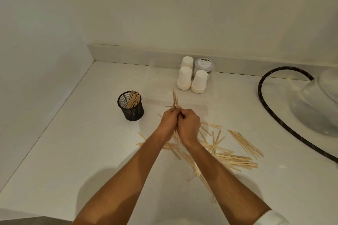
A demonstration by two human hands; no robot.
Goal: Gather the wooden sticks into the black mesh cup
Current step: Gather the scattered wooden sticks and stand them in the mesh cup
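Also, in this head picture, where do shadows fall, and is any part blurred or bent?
Head view: soft arm shadows lie on the counter near the bottom edge; loose wooden sticks beside the right forearm look motion-blurred; the wide lens curves the black hose and the backsplash line; no strong glare.

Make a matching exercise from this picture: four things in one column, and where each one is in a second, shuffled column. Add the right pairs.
Things
1. mesh cup
2. paper cups
3. hose
4. bundle of sticks

Places
A. curving along the counter at the right
B. held upright in both hands
C. upside down near the back wall
D. left of the hands, partly filled with sticks

Pairs: 1-D, 2-C, 3-A, 4-B
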